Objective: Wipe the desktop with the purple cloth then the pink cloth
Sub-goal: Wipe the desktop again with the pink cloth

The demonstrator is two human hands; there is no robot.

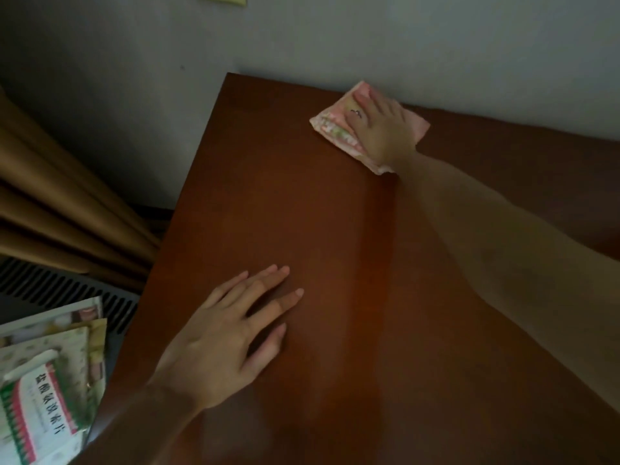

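Now the right hand (380,127) is flat on the folded pink cloth (339,129), fingers straight, pressing it at the bench's (335,229) far edge by the wall. Left hand (228,333) spread on the wood, holding nothing. Looks like 2nd step, pink pass. Purple cloth not in view. Next: drag cloth back w/ steady pressure.

On the reddish-brown wooden desktop (335,213), the right hand (379,129) lies flat with straight fingers on the folded pink patterned cloth (335,129) at the desktop's far edge by the grey wall (335,35), while the left hand (224,337) rests spread flat on the desktop's near part.
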